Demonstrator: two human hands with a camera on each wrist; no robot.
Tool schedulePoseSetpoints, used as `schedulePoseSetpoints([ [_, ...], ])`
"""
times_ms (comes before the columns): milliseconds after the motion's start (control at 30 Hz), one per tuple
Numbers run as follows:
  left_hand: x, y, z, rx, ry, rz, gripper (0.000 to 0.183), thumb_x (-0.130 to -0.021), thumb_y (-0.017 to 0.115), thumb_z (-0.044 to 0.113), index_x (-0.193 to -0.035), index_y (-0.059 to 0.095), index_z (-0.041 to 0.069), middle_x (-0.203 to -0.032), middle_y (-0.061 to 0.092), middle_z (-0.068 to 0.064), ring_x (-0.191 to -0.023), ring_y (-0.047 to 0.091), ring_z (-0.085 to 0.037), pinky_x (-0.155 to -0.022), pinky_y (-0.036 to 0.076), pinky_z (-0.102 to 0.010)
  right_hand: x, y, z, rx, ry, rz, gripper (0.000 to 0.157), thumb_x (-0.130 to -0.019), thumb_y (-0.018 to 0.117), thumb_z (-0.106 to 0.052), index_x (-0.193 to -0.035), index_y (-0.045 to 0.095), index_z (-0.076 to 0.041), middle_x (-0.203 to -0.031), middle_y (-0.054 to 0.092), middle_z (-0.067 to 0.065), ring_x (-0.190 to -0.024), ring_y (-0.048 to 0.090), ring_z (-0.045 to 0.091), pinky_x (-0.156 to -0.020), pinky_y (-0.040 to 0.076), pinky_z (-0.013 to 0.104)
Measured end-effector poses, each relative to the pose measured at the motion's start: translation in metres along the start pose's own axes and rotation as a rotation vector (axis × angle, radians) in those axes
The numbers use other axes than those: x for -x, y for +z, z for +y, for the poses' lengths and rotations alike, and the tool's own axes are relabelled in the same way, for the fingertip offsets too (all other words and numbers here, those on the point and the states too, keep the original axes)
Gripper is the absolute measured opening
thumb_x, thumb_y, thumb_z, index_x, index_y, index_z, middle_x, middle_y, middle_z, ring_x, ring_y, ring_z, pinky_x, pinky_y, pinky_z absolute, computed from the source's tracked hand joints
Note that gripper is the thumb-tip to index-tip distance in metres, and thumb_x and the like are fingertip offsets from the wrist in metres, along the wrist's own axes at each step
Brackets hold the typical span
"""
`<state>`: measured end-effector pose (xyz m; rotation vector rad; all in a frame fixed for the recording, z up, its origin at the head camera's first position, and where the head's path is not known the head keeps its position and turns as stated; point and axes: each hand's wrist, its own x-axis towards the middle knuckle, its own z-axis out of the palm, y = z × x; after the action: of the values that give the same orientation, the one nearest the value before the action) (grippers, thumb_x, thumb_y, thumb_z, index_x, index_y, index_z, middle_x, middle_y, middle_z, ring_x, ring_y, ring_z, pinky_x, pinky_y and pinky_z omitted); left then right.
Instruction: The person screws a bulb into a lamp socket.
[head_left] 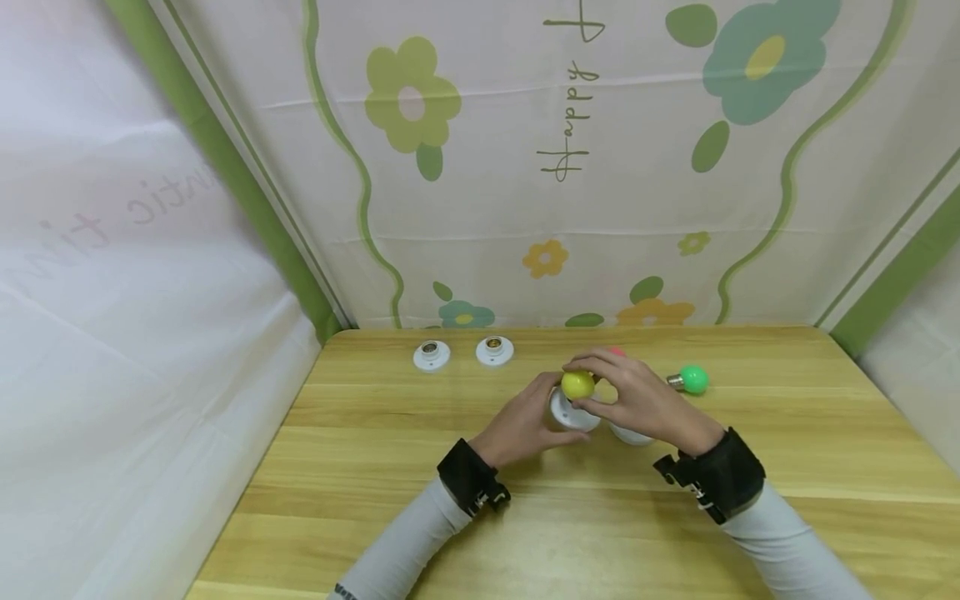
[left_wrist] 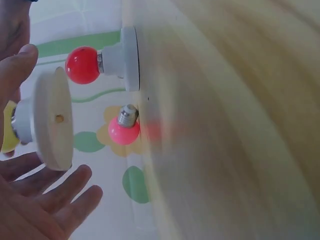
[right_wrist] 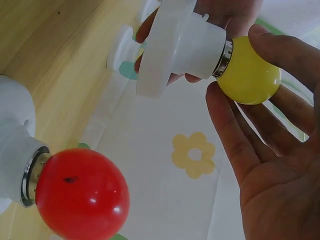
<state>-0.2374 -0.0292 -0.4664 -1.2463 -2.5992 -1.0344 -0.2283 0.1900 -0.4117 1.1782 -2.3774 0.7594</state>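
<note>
My left hand [head_left: 517, 425] grips the round base of a white lamp socket [head_left: 573, 416], holding it above the table. A yellow light bulb [head_left: 577, 385] sits with its metal screw end in that socket; some of the metal collar shows in the right wrist view. The thumb and fingers of my right hand [head_left: 641, 398] pinch the yellow bulb's globe. Below the right hand stands another white socket [head_left: 632, 436], carrying a red bulb [right_wrist: 82, 192]. In the left wrist view a pink bulb [left_wrist: 124, 132] lies on the table beyond them.
Two white sockets [head_left: 431, 357] [head_left: 495, 352] stand at the back left of the wooden table [head_left: 360, 500], openings up. A green bulb [head_left: 694, 380] lies on its side right of the right hand. A printed curtain [head_left: 480, 208] hangs behind the table.
</note>
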Motion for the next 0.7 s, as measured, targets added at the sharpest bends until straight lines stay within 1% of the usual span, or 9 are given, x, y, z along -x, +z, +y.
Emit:
schedulePoseSetpoints([
  [167,0.001,-0.003,-0.003,-0.031,-0.05,-0.001,0.092,-0.08,0.061,0.068,-0.151,0.025,0.021,-0.146,0.038,0.002,-0.131,0.038,-0.011,-0.103,0.043,-0.034,0.001,0.003,0.004,-0.022,0.011,-0.037,0.046,-0.081,0.078,-0.024,-0.122,0.06,-0.009,-0.119,0.061,0.002,-0.104,0.058,0.013,-0.08,0.056,0.034],
  [333,0.001,-0.005,-0.006,-0.037,-0.089,-0.009,0.094,-0.079,0.06,0.07,-0.151,0.027,0.019,-0.148,0.038,0.0,-0.132,0.038,-0.014,-0.103,0.044,-0.039,0.005,0.007,0.008,-0.002,0.046,-0.067,0.047,-0.081,0.078,-0.026,-0.122,0.061,-0.009,-0.119,0.062,0.002,-0.102,0.059,0.012,-0.08,0.056,0.034],
  [533,0.001,-0.006,-0.007,-0.054,-0.085,-0.015,0.092,-0.08,0.061,0.069,-0.151,0.028,0.019,-0.147,0.04,-0.001,-0.132,0.037,-0.014,-0.104,0.042,-0.039,0.008,0.01,0.012,0.018,0.097,-0.108,0.045,-0.081,0.078,-0.024,-0.121,0.062,-0.014,-0.119,0.062,-0.001,-0.104,0.058,0.012,-0.082,0.055,0.035],
  [600,0.001,-0.006,-0.007,-0.066,-0.079,-0.011,0.092,-0.08,0.061,0.068,-0.15,0.028,0.018,-0.146,0.041,-0.001,-0.132,0.038,-0.014,-0.103,0.043,-0.039,0.008,0.011,0.014,0.021,0.109,-0.124,0.044,-0.081,0.078,-0.024,-0.121,0.063,-0.013,-0.119,0.062,-0.002,-0.104,0.058,0.013,-0.083,0.055,0.034],
  [700,0.001,-0.007,-0.008,-0.08,-0.073,-0.006,0.091,-0.081,0.06,0.068,-0.15,0.029,0.018,-0.144,0.043,-0.001,-0.131,0.039,-0.013,-0.102,0.044,-0.039,0.009,0.013,0.017,0.017,0.133,-0.147,0.043,-0.081,0.078,-0.024,-0.12,0.063,-0.013,-0.119,0.062,-0.002,-0.107,0.057,0.014,-0.085,0.054,0.036],
])
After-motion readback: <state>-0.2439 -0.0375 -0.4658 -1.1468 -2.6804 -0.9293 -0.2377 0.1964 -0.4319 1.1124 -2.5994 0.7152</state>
